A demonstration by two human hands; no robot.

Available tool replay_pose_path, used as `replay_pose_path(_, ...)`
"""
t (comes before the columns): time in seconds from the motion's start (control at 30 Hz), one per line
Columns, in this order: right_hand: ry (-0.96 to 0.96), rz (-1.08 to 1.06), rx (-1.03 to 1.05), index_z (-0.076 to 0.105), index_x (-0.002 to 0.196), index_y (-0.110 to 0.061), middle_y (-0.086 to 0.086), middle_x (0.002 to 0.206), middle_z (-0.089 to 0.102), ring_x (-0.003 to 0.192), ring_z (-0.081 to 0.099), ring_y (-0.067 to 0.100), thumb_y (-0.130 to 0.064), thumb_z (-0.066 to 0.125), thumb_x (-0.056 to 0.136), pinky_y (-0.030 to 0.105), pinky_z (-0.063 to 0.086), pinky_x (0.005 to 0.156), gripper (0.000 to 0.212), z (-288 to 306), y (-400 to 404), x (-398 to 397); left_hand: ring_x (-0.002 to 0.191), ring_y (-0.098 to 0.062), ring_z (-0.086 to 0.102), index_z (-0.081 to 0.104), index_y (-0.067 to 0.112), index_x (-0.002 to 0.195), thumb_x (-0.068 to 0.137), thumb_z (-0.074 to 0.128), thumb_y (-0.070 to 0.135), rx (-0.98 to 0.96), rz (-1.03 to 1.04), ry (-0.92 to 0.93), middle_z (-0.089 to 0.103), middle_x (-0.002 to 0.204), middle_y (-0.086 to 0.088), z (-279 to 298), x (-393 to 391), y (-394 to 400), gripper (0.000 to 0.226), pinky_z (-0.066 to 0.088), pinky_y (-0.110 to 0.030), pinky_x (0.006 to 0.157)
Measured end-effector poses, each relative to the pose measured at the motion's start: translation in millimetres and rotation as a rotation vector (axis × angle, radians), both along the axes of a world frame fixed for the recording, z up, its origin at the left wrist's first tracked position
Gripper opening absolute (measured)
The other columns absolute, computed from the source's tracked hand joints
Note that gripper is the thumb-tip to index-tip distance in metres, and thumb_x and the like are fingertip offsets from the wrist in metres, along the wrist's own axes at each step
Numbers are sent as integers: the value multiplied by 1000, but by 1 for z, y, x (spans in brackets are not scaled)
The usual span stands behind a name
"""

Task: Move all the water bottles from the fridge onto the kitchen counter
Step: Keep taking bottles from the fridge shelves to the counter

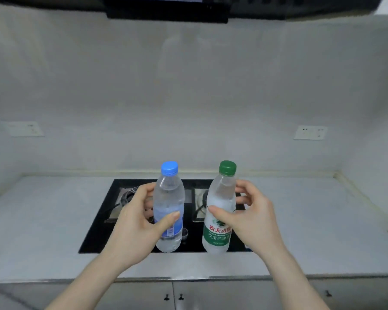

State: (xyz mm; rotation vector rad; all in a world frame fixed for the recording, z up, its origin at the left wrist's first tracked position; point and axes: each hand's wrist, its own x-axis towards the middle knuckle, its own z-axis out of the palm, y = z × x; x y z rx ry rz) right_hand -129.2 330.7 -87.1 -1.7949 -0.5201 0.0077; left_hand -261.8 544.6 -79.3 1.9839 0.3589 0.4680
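A clear water bottle with a blue cap point(169, 193) is upright in my left hand point(139, 220), whose thumb and fingers curl round its middle. Beside it, my right hand point(249, 218) grips a water bottle with a green cap and green label point(220, 233), tilted slightly to the right. Both bottles are over the front edge of the black gas hob point(99, 233) set into the pale kitchen counter point(43, 220). Whether their bases touch the surface I cannot tell. The fridge is out of view.
The counter runs left and right of the hob, with a raised lip along the back wall and right side. Wall sockets point(310, 132) sit at both sides. A dark range hood point(166, 10) hangs overhead. Cabinet doors with small handles point(173, 296) lie below the counter's front edge.
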Motion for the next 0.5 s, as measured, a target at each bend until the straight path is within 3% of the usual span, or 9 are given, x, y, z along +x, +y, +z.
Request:
replay_pose_path(0.13, -10, 151, -22, 69, 110, -40, -27, 102, 73, 91, 72, 1, -25, 100, 62, 24, 60, 72, 59, 0, 59, 9, 99, -10, 74, 55, 35, 124, 80, 87, 21, -51, 167, 0, 72, 111, 20, -6, -15, 43, 57, 61, -33, 83)
replay_pose_path(0.3, -28, 345, -36, 69, 107, -38, -27, 100, 72, 91, 70, -3, -18, 99, 63, 10, 53, 67, 57, 0, 134, 30, 92, 0, 71, 54, 33, 120, 79, 88, 18, -49, 372, -6, 68, 105, 30, -10, -25, 90, 56, 57, -16, 72)
replay_pose_path(0.5, -26, 593, -71, 68, 106, -41, -28, 103, 72, 93, 71, -1, -20, 100, 64, 17, 58, 71, 57, -10, 235, 45, 99, -2, 66, 53, 39, 120, 78, 89, 26, 0, 620, -17, 62, 114, 30, -16, -48, 143, 56, 58, -19, 78)
